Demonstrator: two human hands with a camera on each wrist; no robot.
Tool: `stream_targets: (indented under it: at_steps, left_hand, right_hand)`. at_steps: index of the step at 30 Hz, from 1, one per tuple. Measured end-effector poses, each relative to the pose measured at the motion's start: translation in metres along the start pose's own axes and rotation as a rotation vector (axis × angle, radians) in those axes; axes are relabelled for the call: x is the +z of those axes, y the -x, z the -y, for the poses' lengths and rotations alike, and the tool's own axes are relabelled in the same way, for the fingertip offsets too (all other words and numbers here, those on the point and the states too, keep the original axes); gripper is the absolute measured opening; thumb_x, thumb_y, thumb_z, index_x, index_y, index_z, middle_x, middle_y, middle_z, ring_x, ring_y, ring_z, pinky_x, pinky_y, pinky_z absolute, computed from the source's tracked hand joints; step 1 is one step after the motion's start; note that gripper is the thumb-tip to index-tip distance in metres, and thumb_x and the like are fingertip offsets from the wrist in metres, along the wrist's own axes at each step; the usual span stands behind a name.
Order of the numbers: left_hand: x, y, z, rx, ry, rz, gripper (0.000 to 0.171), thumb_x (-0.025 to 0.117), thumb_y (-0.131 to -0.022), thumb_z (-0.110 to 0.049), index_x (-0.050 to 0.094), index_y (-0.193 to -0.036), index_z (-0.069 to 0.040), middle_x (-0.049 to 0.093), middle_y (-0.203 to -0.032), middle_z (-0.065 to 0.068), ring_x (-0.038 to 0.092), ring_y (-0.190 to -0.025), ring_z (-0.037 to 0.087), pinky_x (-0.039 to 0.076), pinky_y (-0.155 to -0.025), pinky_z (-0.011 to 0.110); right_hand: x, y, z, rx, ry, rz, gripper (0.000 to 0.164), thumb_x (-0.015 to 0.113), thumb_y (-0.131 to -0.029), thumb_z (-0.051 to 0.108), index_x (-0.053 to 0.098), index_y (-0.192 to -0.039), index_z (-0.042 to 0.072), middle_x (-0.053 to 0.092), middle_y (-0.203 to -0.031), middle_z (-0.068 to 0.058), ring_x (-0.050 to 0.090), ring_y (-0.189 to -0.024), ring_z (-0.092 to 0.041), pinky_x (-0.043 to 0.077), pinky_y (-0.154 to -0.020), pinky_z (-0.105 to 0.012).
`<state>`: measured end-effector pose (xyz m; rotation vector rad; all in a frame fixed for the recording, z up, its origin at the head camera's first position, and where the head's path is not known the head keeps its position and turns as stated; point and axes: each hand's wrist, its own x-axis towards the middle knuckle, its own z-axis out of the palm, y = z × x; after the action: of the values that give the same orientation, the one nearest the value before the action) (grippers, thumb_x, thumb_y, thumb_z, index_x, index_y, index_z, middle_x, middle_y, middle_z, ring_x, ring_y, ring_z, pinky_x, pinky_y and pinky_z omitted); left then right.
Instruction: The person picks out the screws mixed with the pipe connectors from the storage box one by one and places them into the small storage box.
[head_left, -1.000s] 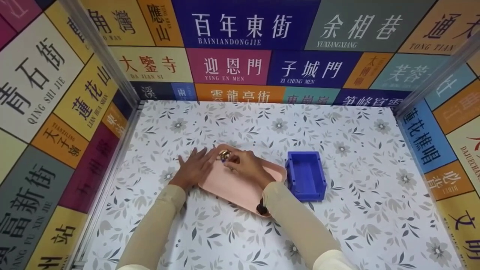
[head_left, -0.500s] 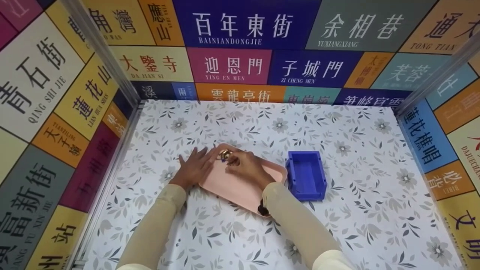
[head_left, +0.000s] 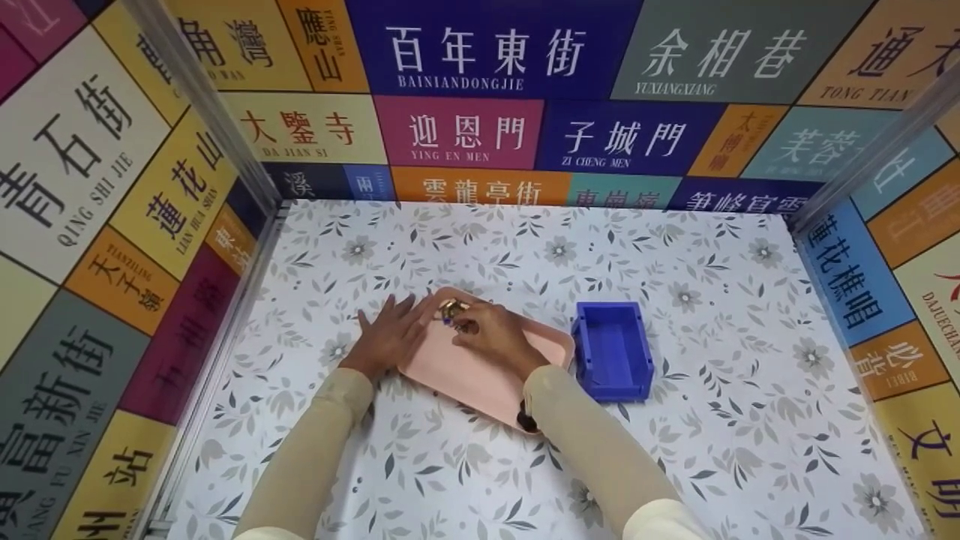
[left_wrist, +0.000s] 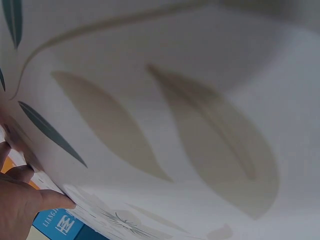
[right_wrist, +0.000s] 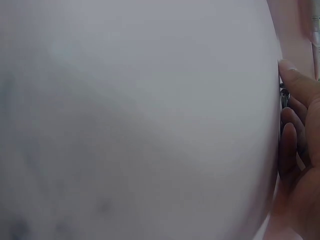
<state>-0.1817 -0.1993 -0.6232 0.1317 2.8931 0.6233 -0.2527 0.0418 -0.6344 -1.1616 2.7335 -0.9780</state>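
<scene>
A pink tray [head_left: 480,382] lies at a slant on the table in the head view. My left hand [head_left: 390,334], fingers spread, rests along its left edge. The left wrist view has part of the same left hand [left_wrist: 20,200] at the lower left. Over the tray's far left corner, my right hand [head_left: 491,330] pinches a small metal piece [right_wrist: 284,96], seen between thumb and fingers in the right wrist view; I cannot tell its kind. Shiny gold-coloured metal [head_left: 451,309] with a bit of blue shows right at the fingertips, partly covered by them.
A blue open-topped plastic bin [head_left: 615,356] stands just right of the tray. Something small and black [head_left: 527,420] shows at the tray's near corner, partly under the right sleeve. The floral-covered table [head_left: 720,435] is enclosed by printed panels [head_left: 465,131] at the back and sides.
The right hand's fingers shift slightly at the gold-coloured metal, first a little towards me and then back. The left hand, tray and bin stay where they were.
</scene>
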Motion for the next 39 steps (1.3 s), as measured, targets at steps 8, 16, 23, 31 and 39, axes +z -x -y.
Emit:
stream_targets:
  at_steps: [8,16,23,31,39]
  left_hand:
    - [0.0016,-0.002,0.0007,-0.008,-0.003,0.005,0.054,0.021,-0.107,-0.061,0.013,-0.16,-0.051,0.025,-0.171,-0.002,0.011,-0.159,0.038,0.0,-0.113,0.083]
    - [0.0003,-0.0019,-0.0004,-0.015,-0.001,0.011,0.054,0.022,-0.107,-0.062,0.013,-0.16,-0.052,0.024,-0.171,-0.002,0.01,-0.159,0.038,-0.001,-0.114,0.083]
    - [0.0015,-0.0021,0.0001,-0.017,-0.008,0.008,0.054,0.022,-0.107,-0.062,0.012,-0.159,-0.054,0.024,-0.171,-0.002,0.01,-0.159,0.038,-0.001,-0.113,0.083]
    - [0.0,-0.0015,-0.0003,-0.01,0.01,0.008,0.054,0.022,-0.107,-0.062,0.014,-0.16,-0.051,0.024,-0.171,-0.003,0.01,-0.159,0.038,-0.002,-0.113,0.083]
    - [0.0018,-0.0025,0.0,-0.019,0.006,0.014,0.055,0.02,-0.107,-0.062,0.015,-0.161,-0.05,0.024,-0.171,-0.004,0.011,-0.159,0.038,-0.001,-0.112,0.084]
  right_hand:
    - [-0.0006,0.0006,-0.0003,-0.018,-0.023,-0.002,0.025,0.085,-0.085,0.028,0.082,-0.105,0.014,0.079,-0.106,-0.003,0.072,-0.1,-0.021,0.058,-0.091,-0.035]
    - [0.0,-0.0002,-0.001,-0.03,0.0,-0.01,0.012,0.081,-0.09,0.023,0.083,-0.1,0.017,0.079,-0.1,0.001,0.072,-0.098,-0.019,0.059,-0.089,-0.034]
    - [0.0021,0.0007,-0.001,-0.043,0.091,-0.065,0.005,0.078,-0.089,0.019,0.082,-0.09,0.017,0.076,-0.09,0.001,0.069,-0.082,-0.015,0.058,-0.075,-0.029]
    - [0.0026,0.0016,0.0006,-0.022,0.134,-0.053,0.004,0.077,-0.089,0.024,0.079,-0.088,0.02,0.073,-0.089,0.003,0.065,-0.081,-0.014,0.057,-0.073,-0.031]
    - [0.0025,0.0016,0.0006,-0.038,0.148,-0.054,0.003,0.076,-0.089,0.023,0.078,-0.09,0.02,0.073,-0.089,0.004,0.065,-0.081,-0.014,0.057,-0.073,-0.031]
